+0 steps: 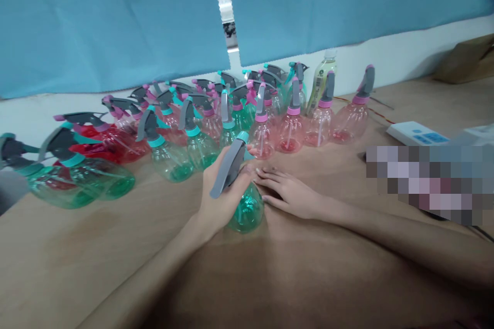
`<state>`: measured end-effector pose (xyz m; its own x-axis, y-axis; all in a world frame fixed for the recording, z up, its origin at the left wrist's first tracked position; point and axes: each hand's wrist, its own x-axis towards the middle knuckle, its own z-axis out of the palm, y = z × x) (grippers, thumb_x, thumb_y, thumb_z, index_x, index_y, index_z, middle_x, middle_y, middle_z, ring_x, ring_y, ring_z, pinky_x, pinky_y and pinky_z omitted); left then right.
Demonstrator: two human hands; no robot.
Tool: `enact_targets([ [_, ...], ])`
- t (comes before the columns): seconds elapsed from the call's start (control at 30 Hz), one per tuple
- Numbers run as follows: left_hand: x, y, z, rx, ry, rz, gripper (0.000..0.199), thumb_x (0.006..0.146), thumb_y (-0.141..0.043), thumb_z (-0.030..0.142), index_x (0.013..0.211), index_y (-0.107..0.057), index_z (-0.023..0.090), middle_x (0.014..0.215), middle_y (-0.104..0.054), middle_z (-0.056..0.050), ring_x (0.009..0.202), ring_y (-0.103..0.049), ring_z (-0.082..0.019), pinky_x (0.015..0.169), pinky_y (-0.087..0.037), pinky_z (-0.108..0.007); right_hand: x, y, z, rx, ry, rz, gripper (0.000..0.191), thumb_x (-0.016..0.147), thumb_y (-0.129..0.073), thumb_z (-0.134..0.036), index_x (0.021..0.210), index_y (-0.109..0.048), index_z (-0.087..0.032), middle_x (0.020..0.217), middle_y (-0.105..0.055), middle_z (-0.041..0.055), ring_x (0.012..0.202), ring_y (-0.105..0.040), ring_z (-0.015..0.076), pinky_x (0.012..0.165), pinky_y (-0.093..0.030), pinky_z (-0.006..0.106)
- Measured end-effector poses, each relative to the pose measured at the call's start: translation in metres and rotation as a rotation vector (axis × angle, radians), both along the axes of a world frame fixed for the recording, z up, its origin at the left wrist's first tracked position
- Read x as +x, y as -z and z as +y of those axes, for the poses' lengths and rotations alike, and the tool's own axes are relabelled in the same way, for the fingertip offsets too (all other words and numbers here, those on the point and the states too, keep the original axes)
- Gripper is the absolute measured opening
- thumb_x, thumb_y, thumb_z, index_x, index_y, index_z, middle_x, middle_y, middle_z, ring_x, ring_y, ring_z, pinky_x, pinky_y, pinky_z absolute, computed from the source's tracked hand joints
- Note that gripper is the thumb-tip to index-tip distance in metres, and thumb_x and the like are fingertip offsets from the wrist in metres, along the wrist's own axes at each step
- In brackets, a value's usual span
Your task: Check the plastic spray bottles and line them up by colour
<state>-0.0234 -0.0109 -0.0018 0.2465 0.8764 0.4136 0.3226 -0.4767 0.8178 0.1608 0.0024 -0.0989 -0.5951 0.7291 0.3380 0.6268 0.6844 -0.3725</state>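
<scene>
My left hand [222,195] is wrapped round the neck of a green spray bottle [247,211] with a grey and turquoise trigger head. The bottle is at the middle of the table, its base low and its head tilted toward me. Just right of it lies my right hand [289,193], fingers stretched out and flat on the tabletop, the fingertips close to the bottle's side. Whether they touch it I cannot tell. Behind both hands stand pink spray bottles [291,133] and green spray bottles [170,159] in rows.
Several more spray bottles lie tilted at the left, with red ones [116,141] among them. A labelled drink bottle [322,79] stands at the back. To the right are a white box [417,133], a blurred-out patch and a brown bag [466,59]. A blue cloth [116,20] covers the wall.
</scene>
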Motion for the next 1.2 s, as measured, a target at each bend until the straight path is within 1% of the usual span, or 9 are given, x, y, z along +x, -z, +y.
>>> enact_targets([
  [0.1,-0.0008,-0.0002,-0.0003,-0.002,-0.014,0.028,0.025,0.085,-0.055,0.028,0.110,-0.056,0.024,0.108,-0.067,-0.003,0.092,-0.066,-0.018,0.086,-0.053,-0.033,0.0001,0.0008,0.0001,0.007,0.005,0.003,0.052,0.094,-0.038,-0.048,0.136,-0.046,-0.019,0.143,-0.044,0.0096,0.133,-0.038,0.0262,0.110,-0.031,0.049],
  [0.27,-0.0009,-0.0019,-0.0006,-0.002,-0.037,0.070,0.019,0.085,-0.055,0.030,0.103,-0.057,0.023,0.093,-0.067,-0.001,0.083,-0.065,-0.018,0.078,-0.053,-0.032,0.0003,0.0018,0.0007,0.010,0.003,-0.006,0.053,0.094,-0.037,-0.048,0.137,-0.045,-0.019,0.143,-0.044,0.0090,0.133,-0.038,0.0262,0.110,-0.031,0.049],
  [0.4,-0.0008,-0.0029,0.0010,0.008,-0.032,0.062,0.018,0.083,-0.054,0.023,0.101,-0.057,0.023,0.091,-0.066,0.000,0.085,-0.064,-0.017,0.077,-0.052,-0.031,0.0001,0.0008,0.0005,0.007,0.008,-0.014,0.055,0.094,-0.037,-0.049,0.138,-0.044,-0.017,0.143,-0.044,0.0098,0.133,-0.038,0.0263,0.110,-0.030,0.048],
  [0.5,-0.0020,-0.0028,0.0026,0.021,-0.028,0.081,0.020,0.081,-0.051,0.017,0.098,-0.058,0.023,0.084,-0.066,0.001,0.076,-0.063,-0.016,0.074,-0.052,-0.032,-0.0001,-0.0002,0.0002,0.008,0.007,-0.012,0.055,0.094,-0.037,-0.048,0.138,-0.044,-0.017,0.142,-0.044,0.0104,0.133,-0.037,0.0263,0.110,-0.031,0.048],
  [0.6,-0.0042,-0.0027,0.0034,0.025,-0.028,0.116,0.017,0.080,-0.050,0.016,0.094,-0.058,0.022,0.075,-0.063,0.001,0.070,-0.062,-0.017,0.073,-0.052,-0.034,-0.0001,-0.0004,0.0002,0.006,0.009,-0.016,0.055,0.094,-0.037,-0.049,0.137,-0.045,-0.016,0.142,-0.045,0.0109,0.133,-0.037,0.0267,0.110,-0.031,0.048],
  [0.73,-0.0050,-0.0048,0.0029,0.031,-0.025,0.110,0.014,0.078,-0.051,0.016,0.088,-0.058,0.023,0.079,-0.064,0.001,0.073,-0.062,-0.017,0.070,-0.050,-0.032,-0.0001,-0.0006,0.0002,0.001,0.012,-0.020,0.056,0.094,-0.036,-0.050,0.137,-0.044,-0.016,0.143,-0.044,0.0109,0.134,-0.037,0.0267,0.111,-0.030,0.048],
  [0.87,-0.0038,-0.0069,0.0022,0.011,0.021,0.065,0.014,0.078,-0.050,0.016,0.086,-0.058,0.023,0.084,-0.065,0.001,0.076,-0.062,-0.016,0.071,-0.050,-0.030,-0.0003,-0.0012,0.0001,-0.009,0.009,-0.027,0.056,0.094,-0.037,-0.049,0.137,-0.044,-0.015,0.143,-0.044,0.0116,0.134,-0.036,0.0265,0.111,-0.029,0.047],
  [1.07,-0.0043,-0.0053,0.0009,-0.026,0.007,0.019,0.007,0.077,-0.052,0.020,0.081,-0.057,0.020,0.079,-0.061,0.000,0.072,-0.060,-0.016,0.069,-0.048,-0.031,-0.0001,0.0000,0.0005,0.003,0.006,-0.008,0.053,0.094,-0.038,-0.049,0.138,-0.044,-0.020,0.143,-0.044,0.0089,0.133,-0.037,0.0269,0.110,-0.031,0.049],
  [1.2,-0.0043,-0.0049,0.0011,-0.029,0.034,0.016,0.007,0.077,-0.050,0.018,0.079,-0.055,0.021,0.078,-0.059,0.001,0.071,-0.058,-0.015,0.068,-0.046,-0.030,0.0001,-0.0002,0.0005,0.004,0.009,-0.018,0.054,0.093,-0.038,-0.049,0.137,-0.044,-0.018,0.143,-0.044,0.0097,0.133,-0.037,0.0270,0.110,-0.030,0.048],
])
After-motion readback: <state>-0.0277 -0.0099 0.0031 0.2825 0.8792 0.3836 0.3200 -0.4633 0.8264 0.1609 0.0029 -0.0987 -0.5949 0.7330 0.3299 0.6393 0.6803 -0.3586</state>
